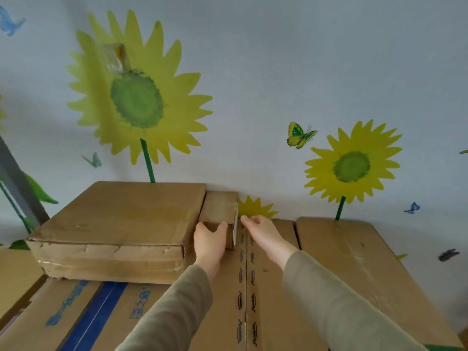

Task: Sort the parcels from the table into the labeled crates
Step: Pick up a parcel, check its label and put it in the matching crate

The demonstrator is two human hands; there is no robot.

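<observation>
A small brown cardboard parcel (pixel 219 207) stands against the wall, on top of a big carton (pixel 268 287) with black print along its seam. My left hand (pixel 210 240) grips the parcel's near end, thumb and fingers hooked over its top edge. My right hand (pixel 260 230) is just right of the parcel with its fingers extended; the fingertips are at the white label on the parcel's right side. A large flat brown parcel (pixel 119 224) with stapled edges lies directly left of the small one. No labeled crate is in view.
Another closed carton (pixel 354 254) lies to the right against the wall. A carton with blue tape and blue print (pixel 96 312) sits under the flat parcel. The wall behind has sunflower and butterfly decals. A grey post (pixel 15 183) leans at the far left.
</observation>
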